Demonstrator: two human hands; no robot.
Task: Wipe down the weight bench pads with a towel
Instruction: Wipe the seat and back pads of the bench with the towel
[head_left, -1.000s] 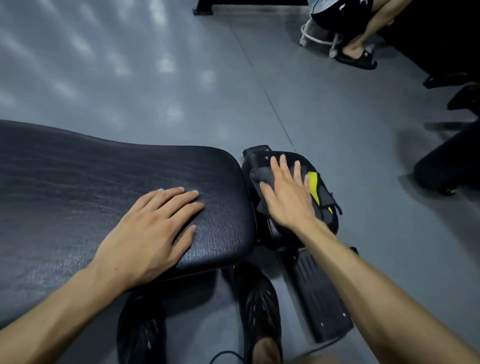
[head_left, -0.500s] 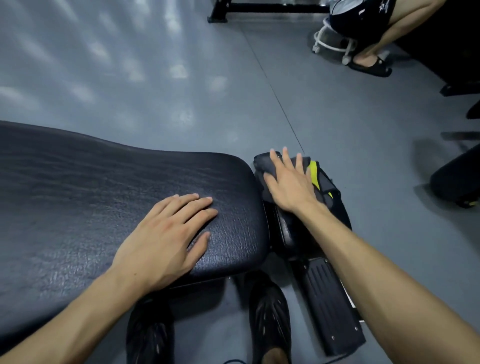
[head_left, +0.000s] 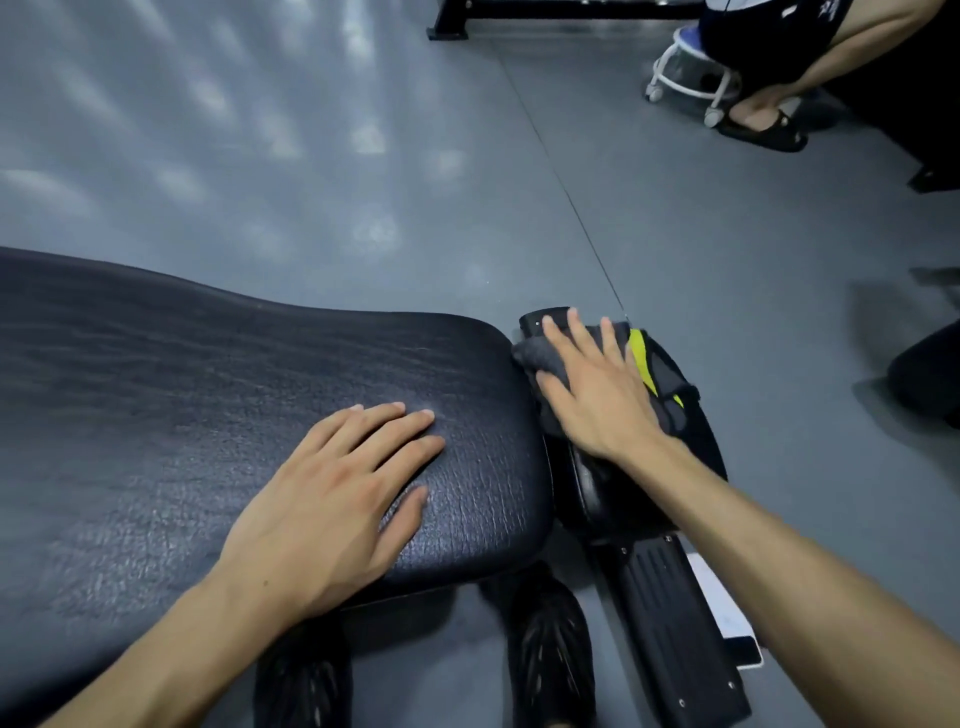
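My left hand (head_left: 332, 499) flat, fingers straight, resting on big black bench pad (head_left: 156, 415). My right hand (head_left: 597, 389) beyond, fingers spread, pressing grey towel (head_left: 540, 358) onto small end pad (head_left: 587, 483). Grey floor (head_left: 311, 156) behind.

Dim, cool, bluish light fills the head view; soft pale patches of glare lie on the grey floor (head_left: 291, 171) at upper left, reflections of light from above. The textured bench pad (head_left: 218, 415) catches a faint sheen near its rounded end, while dark shadow pools beneath it and along the right edge. Wide-angle distortion bends the pad and forearms toward the borders, and detail is slightly soft throughout
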